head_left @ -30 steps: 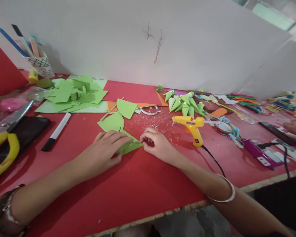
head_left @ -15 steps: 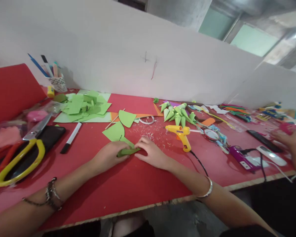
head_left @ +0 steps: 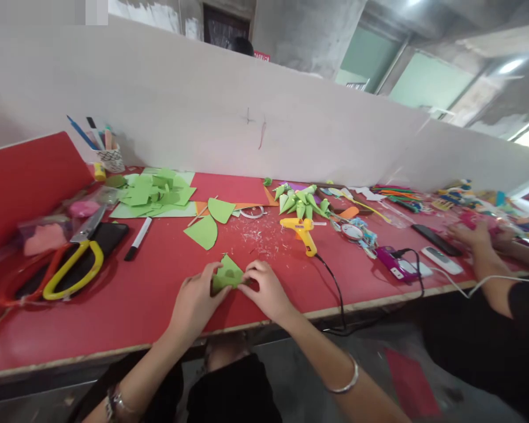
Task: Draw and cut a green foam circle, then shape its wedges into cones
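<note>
Between my two hands a piece of green paper (head_left: 227, 271) is held near the front of the red table, its near edge curling up. My left hand (head_left: 198, 296) pinches its left side, fingers bent around it. On the other side my right hand (head_left: 265, 289) grips the right edge between thumb and fingers. Just beyond lie two flat green paper pieces (head_left: 203, 232) with rounded edges. A yellow hot glue gun (head_left: 303, 232) rests to the right, and behind it sits a cluster of green paper cones (head_left: 302, 202).
At left are large scissors (head_left: 94, 258), a dark phone (head_left: 114, 236), a marker (head_left: 139, 238) and a heap of green paper (head_left: 154, 192). A pen cup (head_left: 111, 158) stands by the wall. Right are a purple power strip (head_left: 394, 263) with cables and a co-worker's hand (head_left: 471, 235) on pink material.
Both hands have drawn nearer the table's front edge with the green paper, which now shows more of its flat face. The view has shifted, showing more of the co-worker at right.
</note>
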{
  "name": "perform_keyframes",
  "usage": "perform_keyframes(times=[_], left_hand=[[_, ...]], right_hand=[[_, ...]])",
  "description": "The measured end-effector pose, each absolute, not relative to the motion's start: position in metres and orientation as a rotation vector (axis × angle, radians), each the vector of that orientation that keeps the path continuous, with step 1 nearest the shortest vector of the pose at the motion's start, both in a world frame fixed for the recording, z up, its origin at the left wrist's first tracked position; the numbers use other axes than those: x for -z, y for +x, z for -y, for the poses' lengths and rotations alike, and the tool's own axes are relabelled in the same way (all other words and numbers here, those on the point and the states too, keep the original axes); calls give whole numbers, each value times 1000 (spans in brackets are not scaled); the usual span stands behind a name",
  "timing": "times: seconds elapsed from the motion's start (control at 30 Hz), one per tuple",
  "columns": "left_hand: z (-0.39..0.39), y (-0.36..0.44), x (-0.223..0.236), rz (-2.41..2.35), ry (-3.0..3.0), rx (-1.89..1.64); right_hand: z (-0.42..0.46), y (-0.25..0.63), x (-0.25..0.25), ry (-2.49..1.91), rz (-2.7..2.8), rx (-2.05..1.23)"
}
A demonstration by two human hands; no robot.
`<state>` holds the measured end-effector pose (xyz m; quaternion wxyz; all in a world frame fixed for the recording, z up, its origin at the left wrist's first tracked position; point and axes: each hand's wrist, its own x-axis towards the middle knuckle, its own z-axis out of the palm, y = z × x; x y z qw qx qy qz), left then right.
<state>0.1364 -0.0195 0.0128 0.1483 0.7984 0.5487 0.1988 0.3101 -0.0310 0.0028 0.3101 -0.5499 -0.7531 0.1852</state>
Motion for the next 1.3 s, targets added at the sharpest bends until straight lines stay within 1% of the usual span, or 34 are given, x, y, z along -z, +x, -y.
perform_keyframes(times=[0.13, 0.3, 0.57, 0.8, 0.97, 1.17, 1.3], left_hand=[[18, 138, -7, -1539, 2325, -602], [18, 136, -5, -1495, 2325, -652], [16, 130, -4, -1657, 2286, -522], [10, 124, 4, -1556, 2214, -562], [10, 119, -3, -1477, 2214, -483], [8, 115, -6, -1399, 2204, -459], [4, 108, -2, -1213, 2359, -511]], right_hand=[[37, 297, 0, -1590, 1954, -311], [38, 291, -4, -1699, 1968, -237], [37, 298, 1, -1679, 1868, -243], [38, 306, 6, -1623, 1793, -274], [36, 311, 10, -1614, 1774, -323], [34, 319, 0, -1485, 1881, -388], [24, 317, -10, -1252, 2198, -455]])
